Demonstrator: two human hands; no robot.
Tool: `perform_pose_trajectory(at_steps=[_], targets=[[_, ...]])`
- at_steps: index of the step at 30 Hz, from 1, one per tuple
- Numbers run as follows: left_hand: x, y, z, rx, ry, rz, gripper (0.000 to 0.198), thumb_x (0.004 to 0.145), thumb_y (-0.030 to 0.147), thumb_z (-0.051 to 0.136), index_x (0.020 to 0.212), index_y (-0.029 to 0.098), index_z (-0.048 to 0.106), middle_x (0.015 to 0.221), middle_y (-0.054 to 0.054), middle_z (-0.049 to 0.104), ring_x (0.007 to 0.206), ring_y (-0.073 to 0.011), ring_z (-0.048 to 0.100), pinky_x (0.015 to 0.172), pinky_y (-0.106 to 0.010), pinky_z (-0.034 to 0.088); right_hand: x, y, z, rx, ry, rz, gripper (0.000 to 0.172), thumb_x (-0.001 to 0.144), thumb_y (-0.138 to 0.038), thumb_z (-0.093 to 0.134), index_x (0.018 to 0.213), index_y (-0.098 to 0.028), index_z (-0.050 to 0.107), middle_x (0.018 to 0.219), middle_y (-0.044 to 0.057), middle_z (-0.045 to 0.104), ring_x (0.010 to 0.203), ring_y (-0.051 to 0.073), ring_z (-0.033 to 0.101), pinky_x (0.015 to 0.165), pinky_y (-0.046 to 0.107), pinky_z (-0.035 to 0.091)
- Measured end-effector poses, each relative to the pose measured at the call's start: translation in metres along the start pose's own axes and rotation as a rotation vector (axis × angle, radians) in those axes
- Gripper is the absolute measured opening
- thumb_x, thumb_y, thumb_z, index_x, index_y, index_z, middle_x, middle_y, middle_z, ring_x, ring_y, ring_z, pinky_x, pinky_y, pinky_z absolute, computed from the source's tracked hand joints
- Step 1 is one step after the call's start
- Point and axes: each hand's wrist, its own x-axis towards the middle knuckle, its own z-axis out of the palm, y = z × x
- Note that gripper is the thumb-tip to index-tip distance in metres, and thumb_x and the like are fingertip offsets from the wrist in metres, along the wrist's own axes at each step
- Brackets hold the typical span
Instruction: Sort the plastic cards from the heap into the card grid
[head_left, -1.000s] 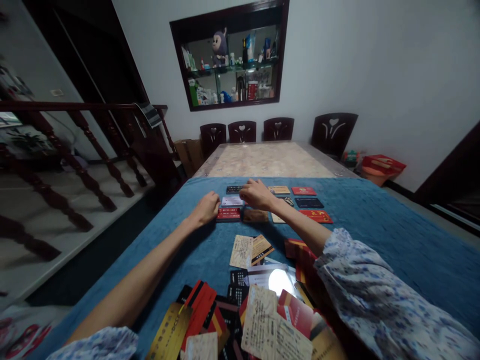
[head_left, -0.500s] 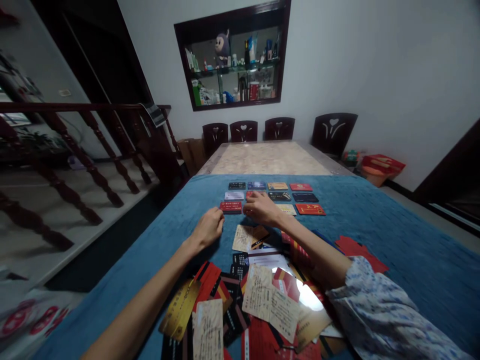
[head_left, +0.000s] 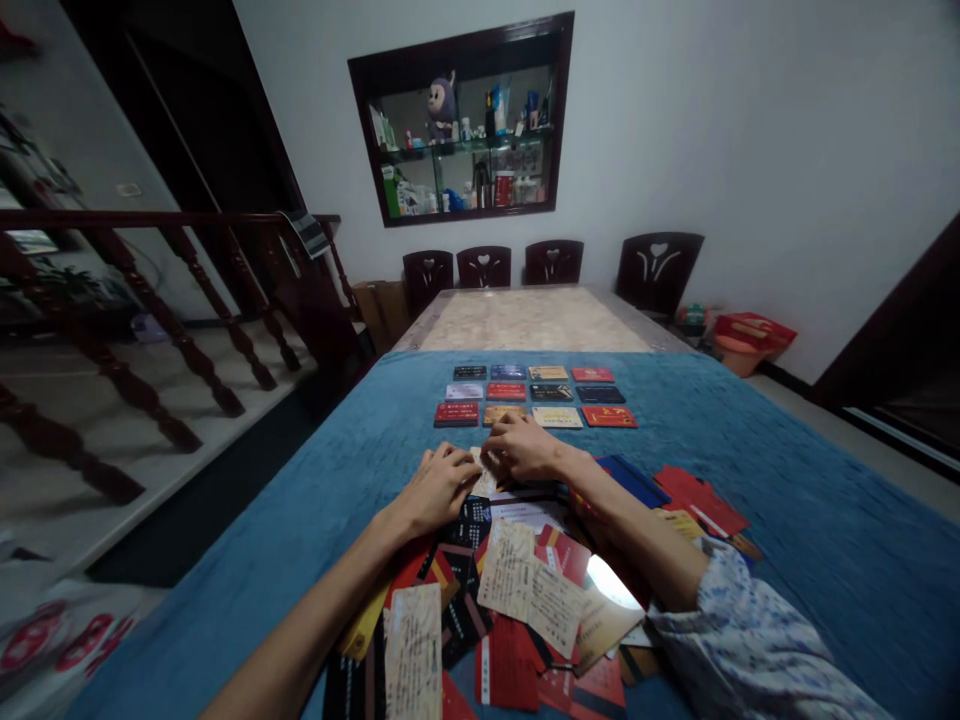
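Note:
My left hand (head_left: 439, 487) rests at the left edge of a beige printed card (head_left: 484, 477), its bent fingers slightly apart. From the other side my right hand (head_left: 529, 447) reaches over the same card, fingers curled down and tips partly hidden, so what they pinch cannot be seen. Below both hands spreads a loose pile of cards, among them a beige slip (head_left: 415, 650), a red card (head_left: 510, 660) and a white striped card (head_left: 525, 515). Beyond my hands lie neat rows of cards, with an orange card (head_left: 504, 412) and a dark red card (head_left: 456, 414) in the nearest row.
A blue cloth (head_left: 322, 520) covers the near part of the long table, whose stone top (head_left: 525, 315) shows at the far end. Red paper pieces (head_left: 701, 500) lie right of the pile. Dark chairs (head_left: 553, 262) stand behind; a wooden railing (head_left: 165, 217) runs along the left.
Both hands have drawn back from the rows toward the loose pile, meeting at the beige card. An orange card now shows in the nearest row where my right hand was.

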Motion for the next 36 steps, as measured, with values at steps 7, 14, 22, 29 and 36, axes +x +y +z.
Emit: perform_pose_trajectory(at_steps=[7, 14, 22, 29, 36], targets=[[-0.005, -0.007, -0.002, 0.052, -0.014, 0.03, 0.029, 0.094, 0.015, 0.047, 0.106, 0.025, 0.071, 0.122, -0.007, 0.065, 0.115, -0.0276, 0.046, 0.089, -0.045, 0.036, 0.0, -0.006, 0.001, -0.016, -0.014, -0.001, 0.044, 0.079, -0.018, 0.059, 0.121, -0.025, 0.067, 0.115, 0.011, 0.064, 0.112, 0.031, 0.047, 0.092, 0.047, 0.037], [-0.012, -0.007, 0.0, 0.114, 0.115, -0.058, 0.023, 0.094, 0.033, 0.053, 0.095, 0.022, 0.074, 0.104, -0.009, 0.066, 0.104, -0.0254, 0.05, 0.088, -0.045, 0.035, 0.001, -0.008, 0.007, 0.034, 0.044, -0.002, 0.033, 0.087, -0.025, 0.057, 0.118, -0.024, 0.069, 0.117, 0.012, 0.063, 0.113, 0.031, 0.047, 0.093, 0.049, 0.036], [-0.01, 0.003, 0.001, 0.129, 0.095, -0.142, 0.038, 0.089, 0.051, 0.058, 0.087, 0.016, 0.071, 0.101, -0.011, 0.064, 0.102, -0.0272, 0.051, 0.089, -0.045, 0.038, 0.006, -0.005, 0.018, 0.064, 0.108, -0.007, 0.026, 0.091, -0.03, 0.055, 0.11, -0.022, 0.071, 0.109, 0.011, 0.065, 0.107, 0.029, 0.048, 0.089, 0.044, 0.036], [-0.009, 0.004, 0.003, 0.11, 0.068, -0.211, 0.039, 0.089, 0.052, 0.057, 0.098, 0.016, 0.068, 0.101, -0.01, 0.063, 0.1, -0.0273, 0.054, 0.086, -0.042, 0.04, 0.008, -0.005, 0.021, 0.097, 0.127, -0.03, 0.023, 0.09, -0.028, 0.057, 0.106, -0.023, 0.072, 0.109, 0.01, 0.065, 0.108, 0.028, 0.047, 0.085, 0.039, 0.037], [-0.008, 0.007, 0.0, 0.155, 0.049, -0.206, 0.028, 0.088, 0.041, 0.058, 0.086, 0.015, 0.07, 0.096, -0.011, 0.065, 0.097, -0.0277, 0.056, 0.087, -0.042, 0.041, 0.008, -0.005, 0.02, 0.112, 0.121, -0.053, 0.024, 0.089, -0.028, 0.059, 0.109, -0.023, 0.071, 0.11, 0.01, 0.064, 0.106, 0.027, 0.046, 0.082, 0.036, 0.036]])
